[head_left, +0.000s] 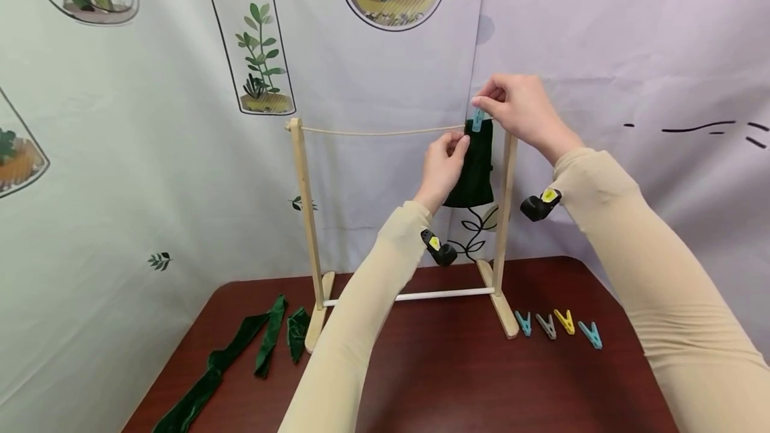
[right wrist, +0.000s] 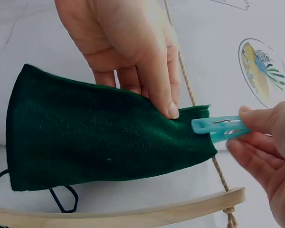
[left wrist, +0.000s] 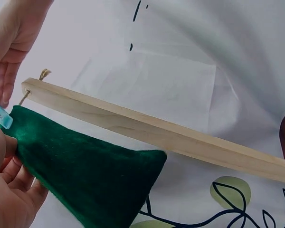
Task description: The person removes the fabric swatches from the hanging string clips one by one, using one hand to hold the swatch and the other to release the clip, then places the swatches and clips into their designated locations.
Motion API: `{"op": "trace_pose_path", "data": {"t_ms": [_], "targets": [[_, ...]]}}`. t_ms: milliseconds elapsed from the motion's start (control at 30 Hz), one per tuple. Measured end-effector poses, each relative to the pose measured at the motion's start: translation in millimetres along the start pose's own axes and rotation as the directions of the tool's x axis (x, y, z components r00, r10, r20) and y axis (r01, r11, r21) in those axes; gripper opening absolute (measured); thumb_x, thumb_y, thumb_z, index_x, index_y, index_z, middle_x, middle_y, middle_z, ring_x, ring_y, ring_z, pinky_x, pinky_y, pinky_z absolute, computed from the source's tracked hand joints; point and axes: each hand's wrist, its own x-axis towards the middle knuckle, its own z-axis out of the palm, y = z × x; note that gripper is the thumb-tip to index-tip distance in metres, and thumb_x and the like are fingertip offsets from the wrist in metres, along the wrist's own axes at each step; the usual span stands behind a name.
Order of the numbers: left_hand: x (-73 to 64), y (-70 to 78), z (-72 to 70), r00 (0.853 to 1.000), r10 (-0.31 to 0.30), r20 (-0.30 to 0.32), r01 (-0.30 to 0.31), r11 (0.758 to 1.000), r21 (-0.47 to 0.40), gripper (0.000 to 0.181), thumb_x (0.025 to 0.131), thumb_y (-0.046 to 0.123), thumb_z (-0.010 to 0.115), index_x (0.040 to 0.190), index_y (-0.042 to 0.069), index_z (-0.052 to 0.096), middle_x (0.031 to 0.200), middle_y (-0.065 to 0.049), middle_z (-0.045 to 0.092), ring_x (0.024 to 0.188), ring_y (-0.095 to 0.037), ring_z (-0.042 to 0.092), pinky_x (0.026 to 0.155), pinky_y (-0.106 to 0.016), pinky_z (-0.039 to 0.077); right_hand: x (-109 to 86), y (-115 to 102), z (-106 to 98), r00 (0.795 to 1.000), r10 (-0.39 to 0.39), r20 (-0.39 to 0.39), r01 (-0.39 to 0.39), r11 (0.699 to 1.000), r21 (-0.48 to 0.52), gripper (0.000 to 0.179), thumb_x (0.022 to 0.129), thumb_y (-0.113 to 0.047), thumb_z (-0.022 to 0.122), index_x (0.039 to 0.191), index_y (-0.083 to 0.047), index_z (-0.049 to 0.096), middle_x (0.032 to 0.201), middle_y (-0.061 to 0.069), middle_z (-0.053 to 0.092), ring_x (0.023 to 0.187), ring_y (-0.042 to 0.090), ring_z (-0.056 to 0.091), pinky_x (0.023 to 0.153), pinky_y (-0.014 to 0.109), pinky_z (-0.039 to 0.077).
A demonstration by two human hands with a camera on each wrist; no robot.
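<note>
A dark green velvety cloth piece [head_left: 475,169] hangs from the rope [right wrist: 183,66] near the right post of a small wooden drying rack. My right hand [head_left: 520,112] pinches the handle end of a light blue clothespin [right wrist: 213,126] between thumb and fingertips. The clothespin's jaws straddle the cloth's top edge at the rope. My left hand [head_left: 444,167] pinches the cloth's left edge just below the clothespin, thumb in front and fingers behind, as the right wrist view shows. In the left wrist view the cloth [left wrist: 85,161] flares wider toward its lower edge.
Several clothespins [head_left: 565,321] in blue, grey and yellow lie on the dark red table [head_left: 469,379] at the rack's right foot. Green cloth strips [head_left: 240,339] lie on the left. A white bar [head_left: 445,295] joins the rack's feet. Behind hangs a printed curtain [head_left: 385,72].
</note>
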Motion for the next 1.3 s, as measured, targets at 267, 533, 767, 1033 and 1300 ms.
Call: {"op": "trace_pose_path", "data": {"t_ms": [267, 533, 767, 1033, 1300], "targets": [[-1.2, 0.8, -0.7, 0.999, 0.037, 0.004, -0.037, 0.999, 0.034, 0.029, 0.105, 0.023, 0.057, 0.115, 0.000, 0.071, 0.091, -0.009, 0.068, 0.077, -0.014, 0.055, 0.070, -0.021, 0.043, -0.2, -1, -6, 0.988, -0.036, -0.150, 0.045, 0.997, 0.060, 0.026, 0.100, -0.023, 0.066, 0.105, 0.002, 0.071, 0.095, 0.018, 0.071, 0.072, 0.005, 0.054, 0.065, 0.021, 0.040], [-1.9, 4.7, -8.5, 0.999, 0.052, 0.000, -0.052, 0.996, 0.074, 0.028, 0.105, 0.025, 0.057, 0.113, 0.002, 0.072, 0.095, -0.008, 0.071, 0.080, -0.014, 0.059, 0.072, -0.022, 0.045, -5.1, 0, -17, 0.984, -0.030, -0.178, 0.042, 0.997, 0.065, 0.028, 0.099, -0.026, 0.068, 0.106, 0.001, 0.073, 0.094, 0.018, 0.071, 0.070, -0.002, 0.053, 0.064, 0.018, 0.039], [-3.6, 7.0, -24.0, 0.998, 0.052, 0.038, -0.055, 0.994, 0.096, 0.028, 0.105, 0.027, 0.057, 0.112, 0.005, 0.072, 0.091, -0.005, 0.069, 0.075, -0.013, 0.059, 0.067, -0.021, 0.047, -10.3, 0, -24, 0.988, 0.028, -0.150, -0.013, 0.995, 0.100, 0.035, 0.097, -0.032, 0.069, 0.111, 0.000, 0.071, 0.094, 0.011, 0.070, 0.073, -0.002, 0.054, 0.067, 0.017, 0.040], [-9.4, 10.1, -52.2, 0.996, 0.072, 0.048, -0.077, 0.990, 0.115, 0.027, 0.105, 0.027, 0.058, 0.113, 0.005, 0.071, 0.092, -0.005, 0.069, 0.075, -0.015, 0.062, 0.068, -0.023, 0.049, -22.8, 6, -29, 0.991, 0.066, -0.119, -0.051, 0.990, 0.129, 0.041, 0.096, -0.036, 0.070, 0.116, -0.001, 0.069, 0.105, 0.013, 0.070, 0.082, -0.006, 0.054, 0.075, 0.017, 0.041], [-22.8, 11.1, -82.6, 0.989, 0.125, 0.076, -0.135, 0.980, 0.146, 0.026, 0.105, 0.025, 0.058, 0.110, 0.004, 0.072, 0.088, -0.005, 0.067, 0.077, -0.016, 0.062, 0.071, -0.026, 0.051, -42.2, 16, -34, 0.991, 0.112, -0.067, -0.096, 0.976, 0.198, 0.045, 0.096, -0.045, 0.066, 0.118, -0.007, 0.071, 0.087, -0.019, 0.066, 0.081, -0.002, 0.061, 0.073, 0.017, 0.043]]}}
